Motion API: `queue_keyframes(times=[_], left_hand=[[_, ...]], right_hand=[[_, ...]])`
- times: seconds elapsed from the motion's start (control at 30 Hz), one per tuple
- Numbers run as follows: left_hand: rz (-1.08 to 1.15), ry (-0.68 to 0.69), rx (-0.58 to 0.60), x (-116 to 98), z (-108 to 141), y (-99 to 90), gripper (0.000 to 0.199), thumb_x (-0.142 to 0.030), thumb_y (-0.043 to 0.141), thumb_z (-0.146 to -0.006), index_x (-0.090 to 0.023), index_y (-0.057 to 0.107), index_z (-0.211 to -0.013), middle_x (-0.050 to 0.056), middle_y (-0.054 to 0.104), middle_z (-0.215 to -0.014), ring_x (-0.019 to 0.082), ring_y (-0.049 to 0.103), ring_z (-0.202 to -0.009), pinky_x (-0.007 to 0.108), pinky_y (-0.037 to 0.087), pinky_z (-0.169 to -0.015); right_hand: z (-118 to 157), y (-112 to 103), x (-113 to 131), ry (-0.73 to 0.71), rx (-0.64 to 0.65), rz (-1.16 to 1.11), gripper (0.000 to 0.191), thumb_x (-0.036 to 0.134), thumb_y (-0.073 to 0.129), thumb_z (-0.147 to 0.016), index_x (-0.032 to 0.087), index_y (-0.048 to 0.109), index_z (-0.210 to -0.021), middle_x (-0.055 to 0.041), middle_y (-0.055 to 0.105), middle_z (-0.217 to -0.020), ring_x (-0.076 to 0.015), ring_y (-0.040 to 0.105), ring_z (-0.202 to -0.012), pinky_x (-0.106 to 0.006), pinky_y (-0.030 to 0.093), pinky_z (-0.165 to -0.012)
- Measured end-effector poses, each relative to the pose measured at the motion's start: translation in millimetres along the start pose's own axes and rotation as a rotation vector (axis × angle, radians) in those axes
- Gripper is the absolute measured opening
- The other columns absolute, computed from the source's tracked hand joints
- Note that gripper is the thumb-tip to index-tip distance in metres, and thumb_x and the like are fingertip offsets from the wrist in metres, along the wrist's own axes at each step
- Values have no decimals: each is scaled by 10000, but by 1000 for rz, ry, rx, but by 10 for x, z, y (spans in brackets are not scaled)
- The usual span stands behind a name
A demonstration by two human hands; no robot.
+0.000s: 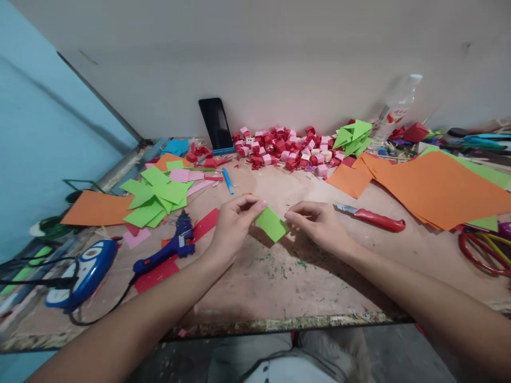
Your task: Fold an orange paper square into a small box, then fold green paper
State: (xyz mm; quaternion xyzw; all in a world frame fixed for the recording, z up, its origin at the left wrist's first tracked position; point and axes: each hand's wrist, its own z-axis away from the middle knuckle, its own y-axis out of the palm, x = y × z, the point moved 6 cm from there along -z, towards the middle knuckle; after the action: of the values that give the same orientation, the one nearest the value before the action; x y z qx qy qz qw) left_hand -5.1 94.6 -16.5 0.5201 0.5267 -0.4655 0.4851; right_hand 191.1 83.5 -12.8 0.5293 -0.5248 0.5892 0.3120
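Between my two hands is a small rectangle of green paper [272,224], held just above the table. The thumb and fingers of my left hand [239,218] pinch its upper left corner. At the opposite side, my right hand [313,221] has its fingertips closed on the right corner. A knife with a red handle [379,219] lies just right of my right hand. Beside my left forearm rests a blue glue gun [170,247], with strips of red paper [157,274] under and around it.
Green paper pieces [155,197] are heaped at left, near a blue-and-white power strip [85,274]. Small red and pink paper pieces [287,149] pile along the wall, between a phone [215,123] and a plastic bottle [395,114]. Orange sheets [447,186] and red scissors [479,260] lie right.
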Motion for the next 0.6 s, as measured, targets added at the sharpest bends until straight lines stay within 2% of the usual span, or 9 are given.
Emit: queue_keyframes(times=[0.07, 0.13, 0.23, 0.33, 0.43, 0.6], left_hand=[[-21, -29, 80, -19, 47, 86, 208, -373, 826, -826, -176, 760, -811, -9, 638, -712, 106, 497, -596, 218, 376, -529], [5, -66, 114, -19, 79, 125, 233, -394, 845, -809, -176, 772, -846, -5, 653, -726, 110, 526, -603, 214, 394, -528], [90, -113, 162, -3, 99, 149, 273, -386, 880, -773, -185, 798, -939, 1, 689, -784, 104, 546, -618, 211, 427, -557], [92, -123, 260, 2, 116, 194, 222, -374, 857, -800, -170, 801, -869, 8, 689, -763, 102, 550, -619, 214, 440, -577], [11, -105, 298, 8, 129, 216, 223, -363, 823, -831, -157, 765, -767, 9, 670, -704, 112, 562, -597, 223, 436, -557], [-83, -34, 289, 19, 122, 211, 188, -336, 814, -844, -168, 747, -793, 6, 684, -723, 132, 601, -636, 241, 474, -607]], right_hand=[[-7, 41, -34, 5, 28, -42, 202, 366, 725, -913, 173, 785, -900, -42, 772, -870, -167, 666, -728, -281, 520, -686], [-8, 71, -74, 45, 51, -99, 184, 357, 751, -888, 177, 785, -872, -34, 756, -829, -163, 649, -700, -283, 510, -667], [-9, 37, -114, 118, -4, -257, 188, 361, 790, -844, 176, 783, -813, -20, 717, -755, -147, 609, -658, -275, 488, -632], [-20, -20, -137, 160, -80, -391, 205, 381, 812, -820, 177, 792, -820, -26, 722, -795, -148, 616, -695, -264, 493, -629], [-31, -34, -156, 164, -105, -337, 196, 369, 811, -821, 174, 798, -841, -32, 733, -814, -155, 627, -721, -266, 507, -654], [-10, -22, -128, 90, -108, -188, 198, 318, 768, -869, 180, 829, -998, -57, 786, -921, -179, 683, -788, -293, 543, -728]])
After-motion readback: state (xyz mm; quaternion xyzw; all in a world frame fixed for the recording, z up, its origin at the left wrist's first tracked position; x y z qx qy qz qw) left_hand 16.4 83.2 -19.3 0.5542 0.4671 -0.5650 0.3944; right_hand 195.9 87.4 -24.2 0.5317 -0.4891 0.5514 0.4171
